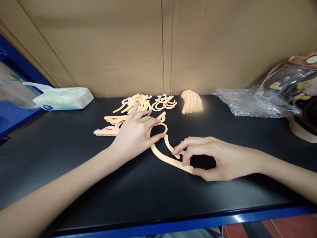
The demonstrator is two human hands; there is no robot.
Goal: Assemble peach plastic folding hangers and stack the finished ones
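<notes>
A cream plastic folding hanger (170, 161) lies on the black table between my hands. My left hand (136, 130) reaches over its upper end, with thumb and index finger against it near a round loop (162, 128); the other fingers are stretched forward. My right hand (210, 157) pinches the hanger's near right end between thumb and fingers. A short curved piece (169, 145) runs above that arm, its lower end at my right fingertips. Whether it is joined to the hanger I cannot tell. Stacked hanger parts (106, 131) lie left of my left hand, partly hidden by it.
Along the back lie a heap of curved cream pieces (138, 100), several small hooks (164, 102) and a row of curved arms (192, 101). A tissue pack (65, 98) lies at left. Clear plastic wrap (257, 102) and a transparent bag (287, 82) stand at right, before a cardboard wall (123, 46).
</notes>
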